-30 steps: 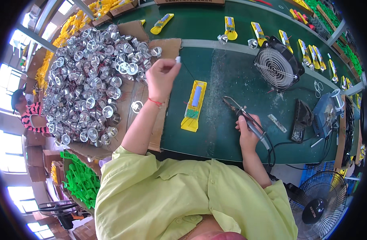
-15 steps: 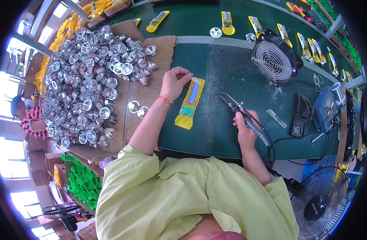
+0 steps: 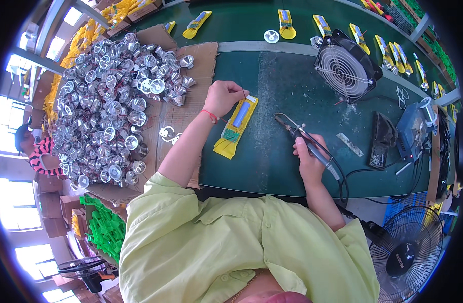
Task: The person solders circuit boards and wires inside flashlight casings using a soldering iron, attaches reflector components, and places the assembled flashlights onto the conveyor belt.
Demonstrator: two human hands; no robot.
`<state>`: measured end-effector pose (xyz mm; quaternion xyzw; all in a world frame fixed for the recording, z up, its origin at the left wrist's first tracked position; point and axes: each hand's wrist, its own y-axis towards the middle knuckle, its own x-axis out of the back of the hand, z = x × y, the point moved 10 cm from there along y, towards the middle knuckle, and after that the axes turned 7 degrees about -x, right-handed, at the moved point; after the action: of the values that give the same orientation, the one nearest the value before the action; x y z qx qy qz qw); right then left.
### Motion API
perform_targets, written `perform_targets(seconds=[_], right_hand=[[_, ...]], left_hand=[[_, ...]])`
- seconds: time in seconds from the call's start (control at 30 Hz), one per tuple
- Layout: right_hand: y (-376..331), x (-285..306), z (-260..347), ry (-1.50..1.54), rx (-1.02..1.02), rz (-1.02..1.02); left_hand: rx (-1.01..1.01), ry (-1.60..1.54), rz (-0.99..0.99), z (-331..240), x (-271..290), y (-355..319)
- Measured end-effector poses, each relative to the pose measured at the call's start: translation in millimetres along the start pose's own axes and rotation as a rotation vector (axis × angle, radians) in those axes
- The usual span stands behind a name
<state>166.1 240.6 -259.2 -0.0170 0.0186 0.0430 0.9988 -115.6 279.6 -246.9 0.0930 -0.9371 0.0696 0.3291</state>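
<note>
My left hand (image 3: 224, 98) is closed in a pinch at the far end of a yellow plastic casing (image 3: 226, 149); what the fingertips hold is too small to make out. Inside the casing lie a blue-violet cylindrical battery (image 3: 241, 115) and, nearer me, a small green circuit board (image 3: 230, 135). The casing lies tilted on the green bench. My right hand (image 3: 310, 156) grips a soldering iron (image 3: 317, 153) with a thin curved tube along it. The iron's tip points left and away from me, to the right of the casing and apart from it.
Heaped silver reflectors (image 3: 110, 111) cover the cardboard (image 3: 201, 65) at left. A square metal-grilled fan (image 3: 345, 70) stands at far right, near a blue soldering station (image 3: 412, 132) and a black tray (image 3: 380, 141). Several more yellow casings (image 3: 287, 31) lie along the far green surface.
My left fingertips have moved slightly right, onto the casing's far end. The casing's near end has swung slightly left. The soldering iron stays nearly in place.
</note>
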Motion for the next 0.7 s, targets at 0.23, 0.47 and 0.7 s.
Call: perform_targets(seconds=[0.23,0.47,0.7], right_hand=[[0.4,2.0,-3.6,-0.001,-0.009,0.007],[0.8,1.8,-1.0,0.021,-0.007,0.003],[-1.6,1.0,-2.6,0.053,-0.068,-0.022]], left_hand=[[0.029,0.024,0.009,3.0,-8.4,1.3],[0.041,0.066,-0.062,7.6,8.9,-0.7],[-0.435,0.230,-0.019,-42.5,22.3,-115.2]])
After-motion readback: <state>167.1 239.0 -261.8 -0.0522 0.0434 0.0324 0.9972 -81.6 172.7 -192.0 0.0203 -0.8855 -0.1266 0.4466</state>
